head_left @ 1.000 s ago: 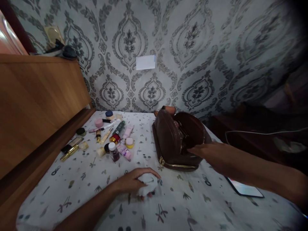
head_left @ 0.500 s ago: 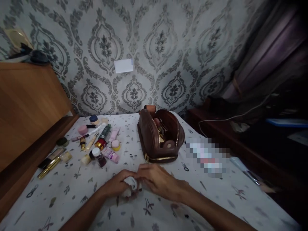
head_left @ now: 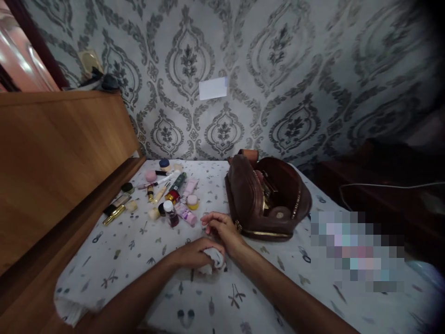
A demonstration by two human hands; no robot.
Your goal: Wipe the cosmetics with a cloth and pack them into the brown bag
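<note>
Sheet (head_left: pixel 132 260) is lying beneath both hands. Cosmetics (head_left: pixel 170 215) are standing and lying beyond left hand (head_left: pixel 193 253), which is clenching cloth (head_left: pixel 217 256), bunched, likely to fit the palm. Right hand (head_left: pixel 226 234) is hovering released, seemingly empty. Beside it, bag (head_left: pixel 245 192) is gaping, likely for access.

My head camera looks forward and down over the surface (head_left: pixel 139 246), close above my hands (head_left: pixel 220 243). The patterned wall (head_left: pixel 243 106) faces me at twelve o'clock.
</note>
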